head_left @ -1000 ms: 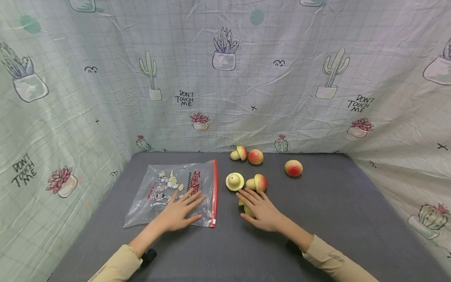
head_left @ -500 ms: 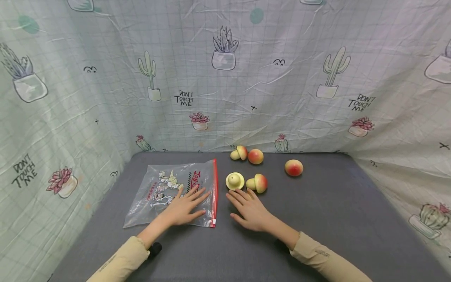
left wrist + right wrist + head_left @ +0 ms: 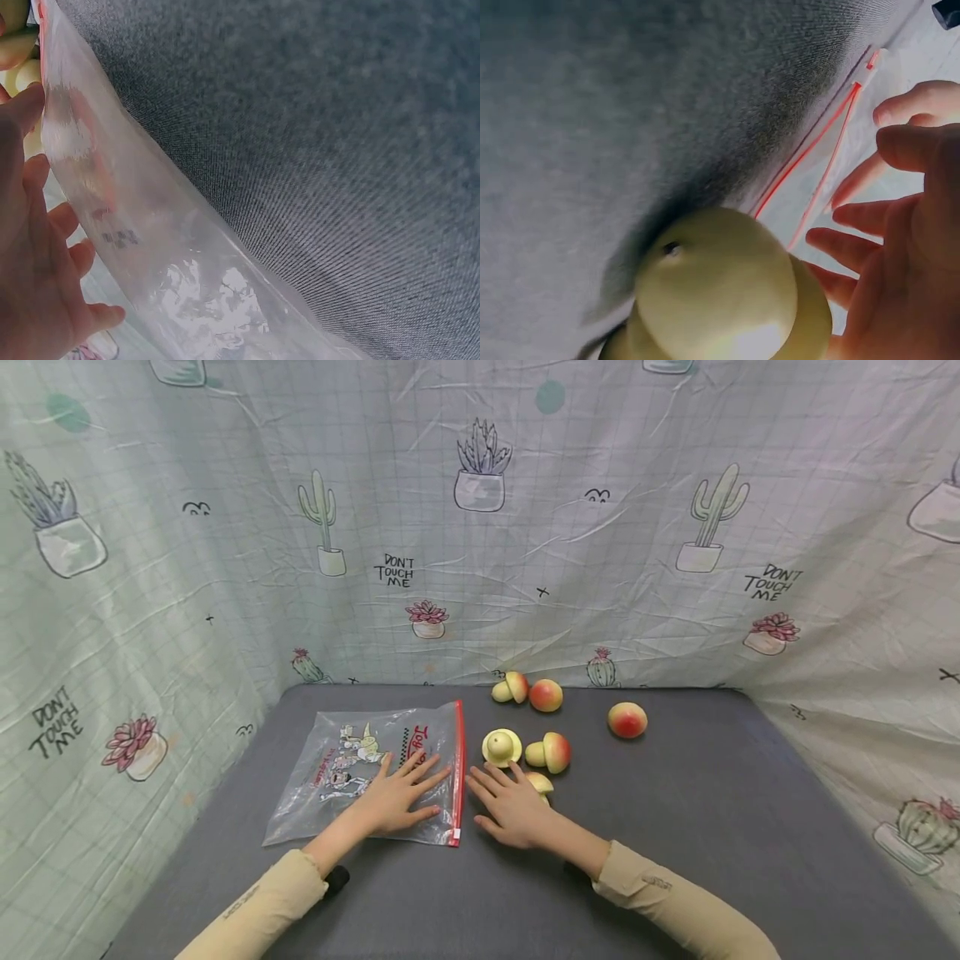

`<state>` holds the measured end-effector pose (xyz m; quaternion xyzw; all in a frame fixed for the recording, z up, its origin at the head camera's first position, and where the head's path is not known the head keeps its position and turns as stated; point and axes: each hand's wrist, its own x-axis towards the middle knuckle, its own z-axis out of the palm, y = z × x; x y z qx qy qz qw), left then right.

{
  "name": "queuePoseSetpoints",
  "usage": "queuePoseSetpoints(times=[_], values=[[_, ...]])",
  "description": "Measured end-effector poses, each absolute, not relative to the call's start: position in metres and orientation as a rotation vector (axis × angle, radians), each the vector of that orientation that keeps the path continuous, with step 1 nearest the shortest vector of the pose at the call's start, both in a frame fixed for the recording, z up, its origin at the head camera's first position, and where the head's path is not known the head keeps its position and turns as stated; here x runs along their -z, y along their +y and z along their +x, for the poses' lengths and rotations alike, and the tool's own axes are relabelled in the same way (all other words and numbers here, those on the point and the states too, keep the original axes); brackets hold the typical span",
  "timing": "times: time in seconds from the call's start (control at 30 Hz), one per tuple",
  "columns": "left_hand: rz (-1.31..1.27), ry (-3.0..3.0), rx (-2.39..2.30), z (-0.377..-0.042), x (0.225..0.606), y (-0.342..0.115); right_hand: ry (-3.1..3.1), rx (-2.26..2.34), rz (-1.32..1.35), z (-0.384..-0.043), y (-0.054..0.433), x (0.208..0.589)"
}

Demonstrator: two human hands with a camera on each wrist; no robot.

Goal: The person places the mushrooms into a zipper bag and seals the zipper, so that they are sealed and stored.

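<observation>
My left hand (image 3: 392,800), fingers spread, is over the clear zip bag (image 3: 315,806), which lies flat with a cartoon print and a red zip edge. Fingers straight, my right hand (image 3: 516,810) hovers just right of that edge. A yellow toy mushroom (image 3: 542,783) is partly hidden behind the right hand; a large pale mushroom (image 3: 720,285) fills the lower right wrist view. Beyond the fingertips sit a cap-down mushroom (image 3: 502,747) with its stem up and a red-and-yellow mushroom (image 3: 551,752) on its side. Neither hand grips anything.
At the back of the grey table (image 3: 675,827) lie another mushroom (image 3: 512,687) and a round red-yellow piece (image 3: 546,695). A similar round piece (image 3: 627,720) lies farther right. A cactus-print curtain (image 3: 480,568) encloses the back and sides.
My right hand has moved left, from over the nearest mushroom to beside the bag's red edge, uncovering part of that mushroom. The left hand has shifted slightly right. The bag has stayed put.
</observation>
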<state>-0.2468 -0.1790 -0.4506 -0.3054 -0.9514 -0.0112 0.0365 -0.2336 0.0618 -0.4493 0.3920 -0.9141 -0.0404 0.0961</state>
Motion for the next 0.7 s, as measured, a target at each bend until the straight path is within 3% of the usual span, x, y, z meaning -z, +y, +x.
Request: queuePoseSetpoints(times=[0.7], values=[[-0.999,-2.813,-0.189,-0.245,0.456,-0.176,-2.882,0.417,1.128,-0.237,0.038,0.453]])
